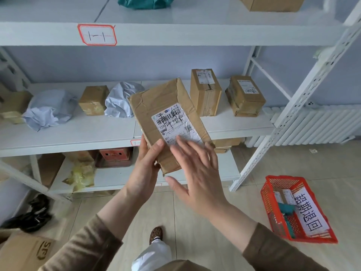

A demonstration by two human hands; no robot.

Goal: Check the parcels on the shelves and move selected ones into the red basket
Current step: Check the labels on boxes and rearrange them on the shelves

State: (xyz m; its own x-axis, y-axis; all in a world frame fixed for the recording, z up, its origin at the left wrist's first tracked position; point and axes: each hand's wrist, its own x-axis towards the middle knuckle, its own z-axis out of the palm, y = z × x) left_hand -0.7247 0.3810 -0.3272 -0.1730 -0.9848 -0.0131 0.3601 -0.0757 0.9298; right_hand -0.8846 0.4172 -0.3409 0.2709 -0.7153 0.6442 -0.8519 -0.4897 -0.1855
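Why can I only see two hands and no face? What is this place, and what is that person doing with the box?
The camera sits on the person's head and looks down, so you see only their arms. The left hand holds a brown cardboard parcel from below. The right hand lies flat with spread fingers on its white label, as if checking it. Behind are white shelves with more brown boxes and crumpled grey bags. On the floor to the right stands a red basket with a big paper sign and a few small parcels inside.
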